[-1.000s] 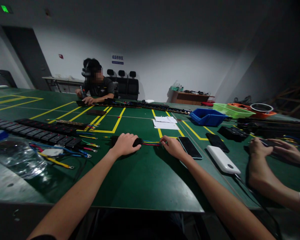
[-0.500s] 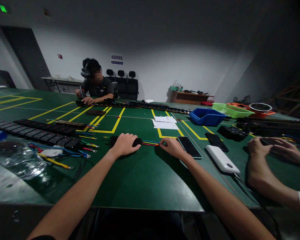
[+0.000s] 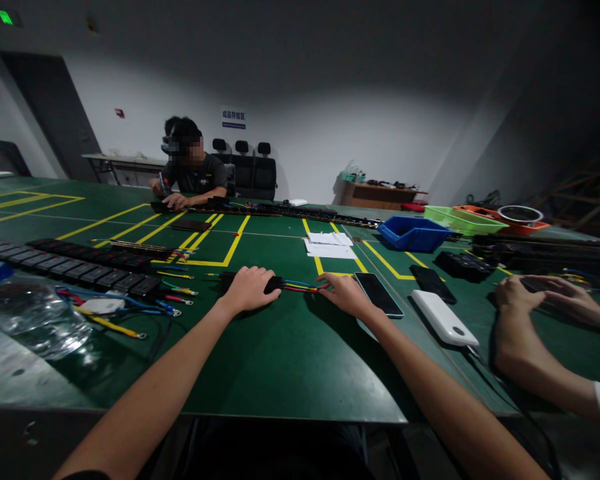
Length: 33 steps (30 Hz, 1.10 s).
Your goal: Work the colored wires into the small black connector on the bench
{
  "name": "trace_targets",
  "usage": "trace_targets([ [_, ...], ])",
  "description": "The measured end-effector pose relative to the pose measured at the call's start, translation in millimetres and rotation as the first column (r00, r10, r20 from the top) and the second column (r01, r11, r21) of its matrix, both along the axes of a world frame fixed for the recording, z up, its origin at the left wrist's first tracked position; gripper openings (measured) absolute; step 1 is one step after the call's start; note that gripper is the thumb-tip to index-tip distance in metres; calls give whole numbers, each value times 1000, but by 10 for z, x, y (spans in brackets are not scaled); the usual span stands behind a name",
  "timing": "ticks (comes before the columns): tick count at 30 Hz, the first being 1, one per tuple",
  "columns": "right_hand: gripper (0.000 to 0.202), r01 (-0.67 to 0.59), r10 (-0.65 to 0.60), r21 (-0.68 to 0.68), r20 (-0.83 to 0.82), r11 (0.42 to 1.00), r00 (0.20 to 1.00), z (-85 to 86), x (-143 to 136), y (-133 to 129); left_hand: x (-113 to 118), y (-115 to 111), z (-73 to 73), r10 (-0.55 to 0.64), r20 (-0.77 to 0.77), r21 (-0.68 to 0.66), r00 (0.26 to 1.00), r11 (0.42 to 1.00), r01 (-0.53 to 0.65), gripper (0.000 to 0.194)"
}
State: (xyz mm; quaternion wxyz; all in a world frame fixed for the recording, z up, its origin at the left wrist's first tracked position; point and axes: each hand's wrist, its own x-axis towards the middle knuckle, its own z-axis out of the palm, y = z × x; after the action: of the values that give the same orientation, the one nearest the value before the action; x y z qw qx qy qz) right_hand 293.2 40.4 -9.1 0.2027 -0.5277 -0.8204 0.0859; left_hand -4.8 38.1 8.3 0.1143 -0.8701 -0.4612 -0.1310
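My left hand (image 3: 251, 291) lies curled over a black box-shaped module (image 3: 273, 285), pressing it to the green table. Much of that module is hidden under the palm. Blue, yellow and red wires (image 3: 300, 287) run out of its right side. At their far ends, the fingertips of my right hand (image 3: 344, 294) pinch the wires. A thin yellow-green lead (image 3: 212, 274) sticks out on the module's left. Just beside my right hand lies a phone (image 3: 379, 295) with a dark screen.
Rows of black modules (image 3: 75, 267) with lugged cables and a water bottle (image 3: 27, 313) stand left. On the right are a white power bank (image 3: 445, 319), a dark phone (image 3: 433, 283), a blue bin (image 3: 413, 233) and another person's hands (image 3: 520, 297). A co-worker (image 3: 195, 167) sits opposite.
My right fingers have shifted slightly at the wire ends and look a little straighter. My left hand and the module stay in place.
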Motion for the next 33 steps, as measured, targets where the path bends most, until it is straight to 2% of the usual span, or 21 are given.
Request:
trace_targets([
  [14,16,-26,19,67,100,997,995,76,-25,-67,11,-17,25,19,-10,-13,1000,1000,-19,48],
  [33,13,-37,34,21,118,999,992,48,2,-22,-1,0,-2,10,-6,-4,1000,1000,-10,47],
])
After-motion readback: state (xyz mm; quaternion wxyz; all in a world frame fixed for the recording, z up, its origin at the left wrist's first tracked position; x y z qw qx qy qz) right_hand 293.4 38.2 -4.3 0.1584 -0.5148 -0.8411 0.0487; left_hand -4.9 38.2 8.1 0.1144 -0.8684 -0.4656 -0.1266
